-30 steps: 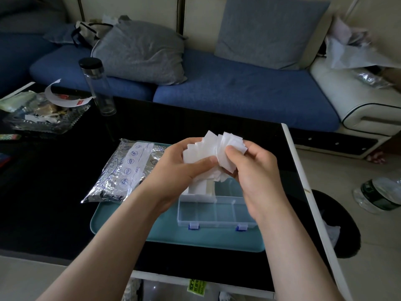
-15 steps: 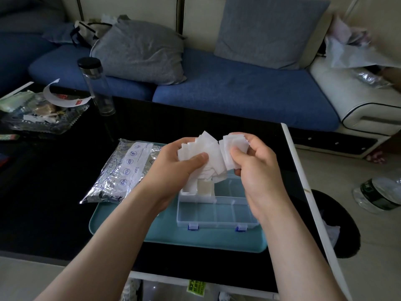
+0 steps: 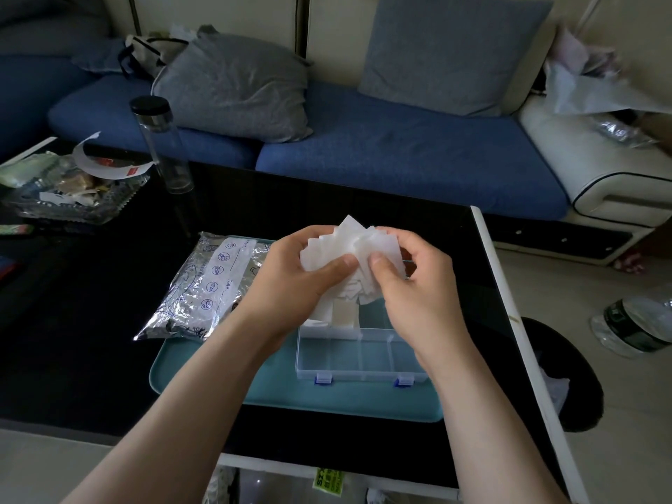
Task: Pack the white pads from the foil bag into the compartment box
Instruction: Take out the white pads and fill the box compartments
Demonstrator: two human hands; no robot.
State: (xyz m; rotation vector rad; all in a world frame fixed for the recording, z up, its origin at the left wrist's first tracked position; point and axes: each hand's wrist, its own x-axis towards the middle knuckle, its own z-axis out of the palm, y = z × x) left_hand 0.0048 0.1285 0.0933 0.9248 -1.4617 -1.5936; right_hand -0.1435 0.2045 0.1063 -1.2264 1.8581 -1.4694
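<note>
black table (image 3: pixel 91 321): left hand (image 3: pixel 291 285), right hand (image 3: pixel 414 289) both pinch fanned pads (image 3: pixel 345 241) over box (image 3: pixel 360 371) so i drop straight in.

a black glossy table (image 3: pixel 91 340) with a white edge is seen. a teal tray (image 3: pixel 327 398) is laid toward its front right. a foil bag (image 3: pixel 203 285) is rested partly on the tray's left rim, partly on the tabletop. a clear bottle (image 3: pixel 163 147) (black-capped) is stood upright at the back left, beside a glass dish (image 3: pixel 120 203) of scraps.
</note>
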